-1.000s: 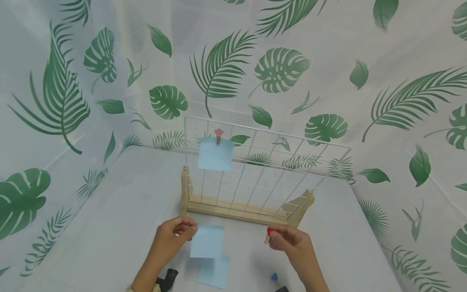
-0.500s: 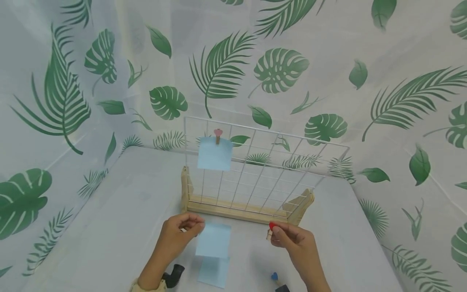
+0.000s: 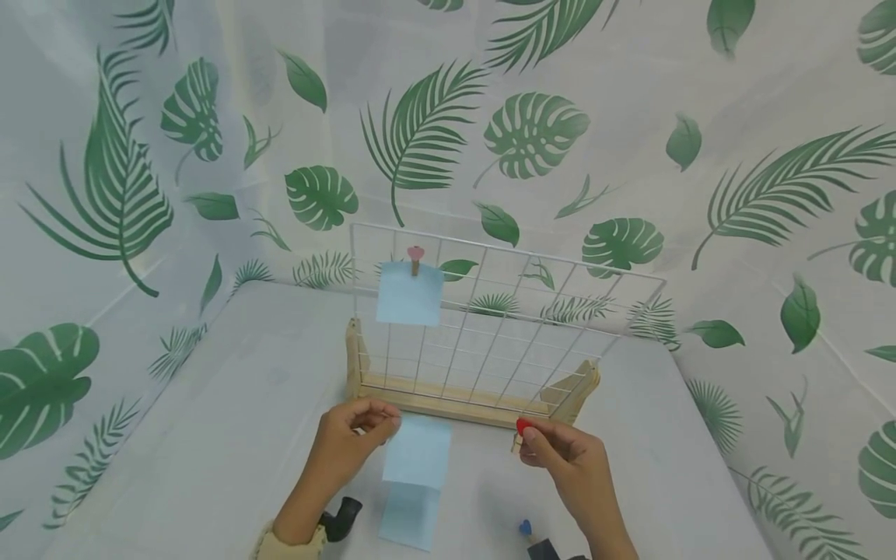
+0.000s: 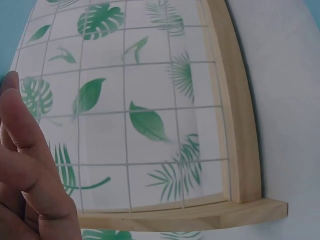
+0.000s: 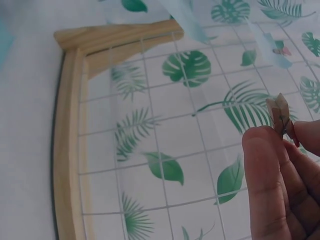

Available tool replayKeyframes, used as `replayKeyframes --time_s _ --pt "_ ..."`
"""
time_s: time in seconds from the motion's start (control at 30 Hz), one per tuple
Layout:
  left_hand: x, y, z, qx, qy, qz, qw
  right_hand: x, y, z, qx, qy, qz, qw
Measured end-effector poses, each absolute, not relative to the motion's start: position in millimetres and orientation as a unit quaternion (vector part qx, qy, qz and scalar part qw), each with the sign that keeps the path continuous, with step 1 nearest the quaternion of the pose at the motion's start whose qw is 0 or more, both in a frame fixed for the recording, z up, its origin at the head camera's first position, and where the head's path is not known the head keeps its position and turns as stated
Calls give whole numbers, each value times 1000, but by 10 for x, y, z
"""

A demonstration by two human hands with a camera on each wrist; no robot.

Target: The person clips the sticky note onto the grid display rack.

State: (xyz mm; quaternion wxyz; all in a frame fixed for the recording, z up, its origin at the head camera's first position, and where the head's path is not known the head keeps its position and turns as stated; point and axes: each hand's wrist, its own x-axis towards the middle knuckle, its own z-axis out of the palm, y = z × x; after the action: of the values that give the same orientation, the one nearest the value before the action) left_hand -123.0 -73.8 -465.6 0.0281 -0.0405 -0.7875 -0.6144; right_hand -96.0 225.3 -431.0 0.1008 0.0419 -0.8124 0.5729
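Observation:
My left hand point(image 3: 353, 439) pinches a light blue sticky note point(image 3: 420, 451) by its upper left corner, above the table in front of the wire grid rack point(image 3: 448, 407). Between thumb and fingers, my right hand point(image 3: 570, 463) holds a small wooden clothespin point(image 5: 279, 114) with a red heart point(image 3: 522, 425). Both hands are apart from the rack. On the rack's upper left hangs another blue note point(image 3: 409, 297), clipped by a clothespin with a pink heart point(image 3: 416, 254). The left wrist view shows the fingers point(image 4: 35, 175) at its left edge.
A further blue note point(image 3: 409, 519) lies on the white table point(image 3: 224, 435), partly covered from view by the held one. A blue-heart clothespin point(image 3: 526, 528) lies near the right forearm. Behind the rack stands a leaf-patterned curtain point(image 3: 616, 101).
My left hand has moved right and slightly forward with the sticky note. The right hand has shifted slightly forward, still holding the red-heart clothespin.

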Motion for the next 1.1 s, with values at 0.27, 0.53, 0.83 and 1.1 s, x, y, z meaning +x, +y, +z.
replayKeyframes --time_s 0.27,0.53,0.83,1.1 --pt "-1272 -701 -4619 -50 -776 -629 29 -972 2246 -4290 51 -815 569 99" --pt "-1298 -673 -4576 -60 -766 -639 24 -996 2241 -4275 62 -823 557 91" --pt "-1340 -650 -4516 -80 -760 -644 23 -1046 2268 -4239 100 -831 539 93" --pt "-1384 -639 -4503 -125 -759 -639 23 -1100 2295 -4167 116 -830 539 83"
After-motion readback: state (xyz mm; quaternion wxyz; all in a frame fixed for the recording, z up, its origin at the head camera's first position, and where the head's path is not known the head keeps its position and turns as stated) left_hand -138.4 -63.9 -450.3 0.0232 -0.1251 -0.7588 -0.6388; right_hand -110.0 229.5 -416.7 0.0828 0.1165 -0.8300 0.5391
